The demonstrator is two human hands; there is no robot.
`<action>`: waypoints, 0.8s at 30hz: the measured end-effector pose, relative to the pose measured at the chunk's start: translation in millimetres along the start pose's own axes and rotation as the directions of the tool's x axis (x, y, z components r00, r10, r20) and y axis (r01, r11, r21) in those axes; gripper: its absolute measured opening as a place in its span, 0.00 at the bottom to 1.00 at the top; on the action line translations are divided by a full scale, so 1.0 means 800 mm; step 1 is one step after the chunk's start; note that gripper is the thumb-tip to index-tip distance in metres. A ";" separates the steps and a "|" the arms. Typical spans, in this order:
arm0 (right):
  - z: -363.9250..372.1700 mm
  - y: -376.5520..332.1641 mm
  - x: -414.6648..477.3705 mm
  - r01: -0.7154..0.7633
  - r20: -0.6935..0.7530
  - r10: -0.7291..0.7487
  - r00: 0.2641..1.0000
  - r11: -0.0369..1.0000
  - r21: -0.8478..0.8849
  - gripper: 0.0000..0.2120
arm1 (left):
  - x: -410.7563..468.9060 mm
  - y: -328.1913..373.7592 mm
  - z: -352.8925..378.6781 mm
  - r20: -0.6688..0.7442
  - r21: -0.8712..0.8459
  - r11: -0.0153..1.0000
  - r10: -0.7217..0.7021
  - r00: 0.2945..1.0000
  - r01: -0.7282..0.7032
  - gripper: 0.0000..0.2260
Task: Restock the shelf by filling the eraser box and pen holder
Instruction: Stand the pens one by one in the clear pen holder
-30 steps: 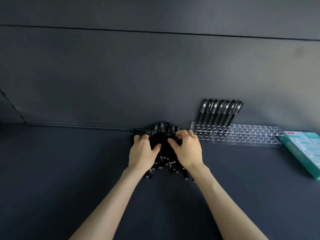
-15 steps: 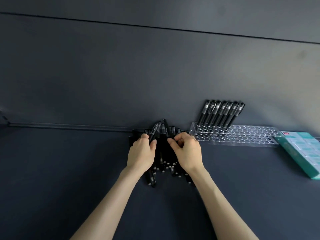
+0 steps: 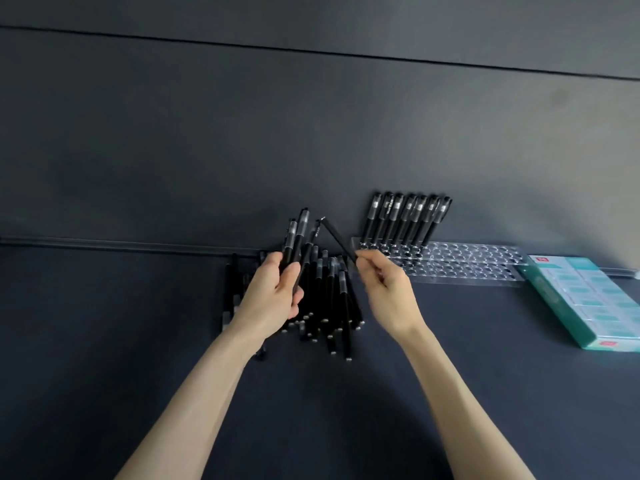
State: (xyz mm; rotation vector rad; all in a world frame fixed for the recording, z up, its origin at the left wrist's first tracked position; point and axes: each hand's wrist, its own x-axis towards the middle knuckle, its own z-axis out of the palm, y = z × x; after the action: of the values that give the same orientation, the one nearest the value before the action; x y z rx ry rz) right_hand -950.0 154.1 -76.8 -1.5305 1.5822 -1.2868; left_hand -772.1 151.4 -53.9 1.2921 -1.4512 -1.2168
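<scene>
While the left hand (image 3: 273,299) grips spare pens (image 3: 294,240), the right hand (image 3: 391,292), pinching a single pen (image 3: 337,239), should enter the pen holder (image 3: 467,261) squarely.

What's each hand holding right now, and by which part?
Left hand grips a few pens round mid-barrel, caps up; right hand pinches one pen near its lower end.

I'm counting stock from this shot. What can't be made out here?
Head view:
1. Loose pen pile: partly covered by the left hand and the pens it grips; uncountable.
2. Pen holder: clear plastic, holes blur together; empty slots uncountable.
3. Eraser box: cut off by the right edge; print too small.
4. Pen pinched by the right hand: motion-blurred, markings unreadable.
</scene>
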 end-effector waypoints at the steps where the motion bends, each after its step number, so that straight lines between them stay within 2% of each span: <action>1: -0.015 0.005 -0.002 -0.003 0.018 0.003 1.000 1.000 0.016 0.09 | -0.004 0.004 0.015 -0.003 -0.056 0.998 -0.007 1.000 0.006 0.07; 5: -0.093 0.022 -0.018 0.003 0.015 -0.004 1.000 0.995 0.099 0.12 | -0.016 0.012 0.086 -0.051 -0.187 0.982 -0.048 0.998 0.038 0.07; 8: -0.150 0.033 -0.029 0.023 -0.042 -0.018 0.999 0.992 0.125 0.07 | -0.027 0.010 0.142 -0.119 -0.158 0.987 -0.027 0.992 0.008 0.12; 11: -0.191 0.042 -0.035 0.021 -0.094 -0.003 0.996 0.982 0.187 0.07 | -0.037 0.009 0.180 -0.177 -0.134 0.991 -0.042 0.983 0.018 0.12; 12: -0.201 0.042 -0.036 0.018 -0.088 0.001 0.996 0.978 0.209 0.07 | -0.038 0.009 0.188 -0.183 -0.117 0.992 -0.065 0.981 0.044 0.16; 13: -0.209 0.041 -0.037 0.009 -0.068 0.006 0.998 0.975 0.221 0.07 | -0.040 0.010 0.194 -0.171 -0.090 0.994 -0.076 0.982 0.061 0.18; 16: -0.227 0.037 -0.034 0.011 -0.024 -0.006 1.000 0.974 0.228 0.09 | -0.037 0.012 0.211 -0.150 -0.042 0.999 0.012 0.989 -0.019 0.05; 20: -0.237 0.029 -0.023 0.053 -0.087 -0.024 0.996 0.933 0.356 0.13 | -0.032 0.021 0.229 -0.052 -0.030 0.999 0.026 0.998 -0.028 0.13; 24: -0.234 0.024 -0.004 0.109 -0.138 -0.047 0.989 0.870 0.482 0.12 | -0.023 0.028 0.243 0.012 -0.112 0.994 0.006 1.000 -0.004 0.16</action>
State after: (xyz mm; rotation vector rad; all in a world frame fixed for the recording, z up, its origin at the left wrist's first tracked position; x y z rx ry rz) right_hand -1125.9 199.3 -27.0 -1.2182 1.1435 -1.6991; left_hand -962.8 195.8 -69.1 1.2064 -1.3737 -1.2865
